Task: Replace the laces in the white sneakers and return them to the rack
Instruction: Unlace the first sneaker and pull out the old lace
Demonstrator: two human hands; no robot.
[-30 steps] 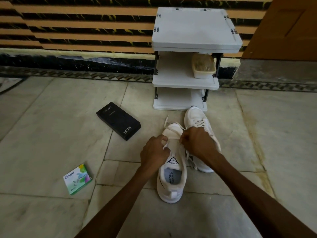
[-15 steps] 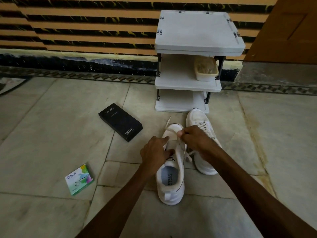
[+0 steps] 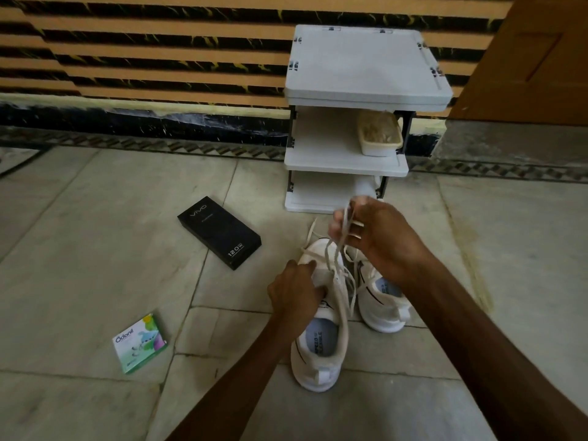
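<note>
Right hand [image 3: 378, 230] gone up higher than before, pinching lace [image 3: 342, 268], pulling it out of near sneaker [image 3: 318, 354]. Left hand [image 3: 296, 291] grips that sneaker, holds it down. Second sneaker [image 3: 385, 307] just beside, both on floor [image 3: 95, 249] in front of rack [image 3: 366, 90]. Old lace coming out, new one not in yet.

Black box [image 3: 219, 232]: vivo, 120W; packet [image 3: 140, 343]: Odonil

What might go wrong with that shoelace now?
The lace is draped over the right hand, which is lifting it, so the loose strands might tangle or knot. The left hand grips only the front of the near sneaker; a hard tug might tip it against the other sneaker close beside it.
</note>
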